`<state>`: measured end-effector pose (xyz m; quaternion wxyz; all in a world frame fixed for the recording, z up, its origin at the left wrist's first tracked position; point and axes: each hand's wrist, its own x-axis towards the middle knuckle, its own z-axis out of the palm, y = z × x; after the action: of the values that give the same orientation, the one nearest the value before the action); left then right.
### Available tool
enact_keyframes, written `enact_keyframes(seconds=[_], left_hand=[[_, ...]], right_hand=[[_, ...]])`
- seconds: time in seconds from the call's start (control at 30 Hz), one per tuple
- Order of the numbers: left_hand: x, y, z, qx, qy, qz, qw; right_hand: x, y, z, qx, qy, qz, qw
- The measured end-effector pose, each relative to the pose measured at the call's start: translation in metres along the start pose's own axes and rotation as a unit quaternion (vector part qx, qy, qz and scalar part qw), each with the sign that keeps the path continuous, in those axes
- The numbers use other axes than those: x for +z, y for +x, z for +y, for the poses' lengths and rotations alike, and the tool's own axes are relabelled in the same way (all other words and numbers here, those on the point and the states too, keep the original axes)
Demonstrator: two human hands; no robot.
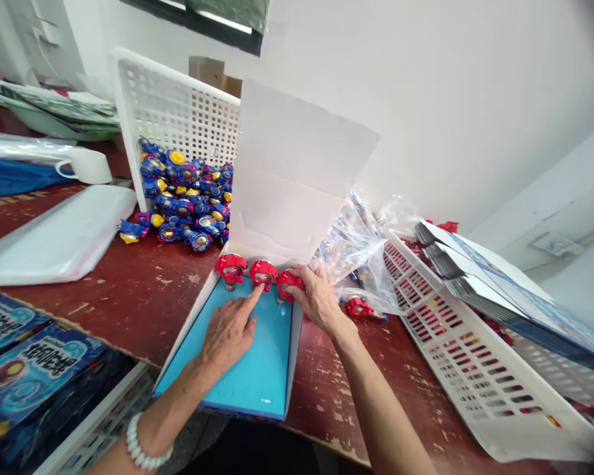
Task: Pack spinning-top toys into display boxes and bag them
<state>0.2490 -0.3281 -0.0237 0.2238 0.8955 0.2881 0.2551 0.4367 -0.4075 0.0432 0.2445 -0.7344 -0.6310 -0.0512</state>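
One scuffed red worktop [321, 389] with flaked paint; on it, a slotted white plastic basket [519, 429] to the right and, centrally, an open cardboard box [257, 376], smooth blue inside, long axis away from the body, plain white lid [297, 152] raised at the far end. Right hand [319, 297] closed around the rightmost red toy [288, 284], by the far right corner; left hand [230, 330] loosely spread, gripping nothing, index fingertip at the near edge of the middle red toy [263, 272]. Beside that, the leftmost red toy [231, 267], likewise rounded, glossy, silver-trimmed.
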Motion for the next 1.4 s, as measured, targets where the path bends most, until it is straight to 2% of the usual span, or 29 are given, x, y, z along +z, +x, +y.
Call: enact_keyframes(seconds=[0.17, 0.3, 0.37, 0.47, 0.53, 0.6, 0.7, 0.83, 1.07, 1.2, 1.3, 1.37, 1.4], left_hand=[[0.001, -0.001, -0.002, 0.007, -0.004, -0.003, 1.000], [0.002, -0.002, -0.003, 0.003, -0.006, 0.006, 1.000], [0.002, -0.001, -0.003, 0.001, -0.010, 0.002, 1.000], [0.002, -0.001, -0.003, 0.002, -0.012, -0.012, 1.000], [0.002, -0.001, -0.002, 0.004, -0.004, -0.015, 1.000], [0.003, -0.001, -0.003, 0.007, 0.003, -0.011, 1.000], [0.005, -0.001, -0.004, 0.015, 0.004, -0.002, 1.000], [0.007, 0.000, -0.007, 0.017, 0.007, -0.004, 1.000], [0.006, 0.001, -0.011, 0.013, 0.005, -0.013, 1.000], [0.003, 0.003, -0.012, -0.032, -0.053, -0.020, 0.998], [0.001, 0.003, -0.013, -0.059, -0.105, -0.009, 0.993], [0.000, 0.003, -0.017, -0.079, -0.152, 0.010, 0.985], [-0.001, 0.003, -0.019, -0.091, -0.179, 0.021, 0.979]], right_hand=[[0.010, -0.006, -0.005, 0.019, -0.051, 0.016, 0.998], [0.010, -0.018, -0.003, 0.001, -0.066, 0.039, 0.997], [0.006, -0.026, 0.014, 0.037, -0.066, 0.087, 0.993], [-0.004, -0.048, 0.060, 0.163, -0.094, 0.144, 0.971], [-0.010, -0.068, 0.094, 0.226, -0.124, 0.130, 0.958], [-0.013, -0.090, 0.119, 0.270, -0.149, 0.089, 0.947], [-0.014, -0.114, 0.135, 0.310, -0.179, 0.032, 0.933], [-0.017, -0.117, 0.135, 0.339, -0.201, 0.001, 0.919], [-0.028, -0.112, 0.135, 0.347, -0.143, -0.010, 0.927], [-0.033, -0.120, 0.131, 0.348, -0.066, 0.045, 0.934], [-0.038, -0.122, 0.118, 0.330, 0.017, 0.100, 0.938], [-0.043, -0.119, 0.098, 0.310, 0.148, 0.164, 0.925], [-0.046, -0.115, 0.085, 0.293, 0.232, 0.205, 0.905]])
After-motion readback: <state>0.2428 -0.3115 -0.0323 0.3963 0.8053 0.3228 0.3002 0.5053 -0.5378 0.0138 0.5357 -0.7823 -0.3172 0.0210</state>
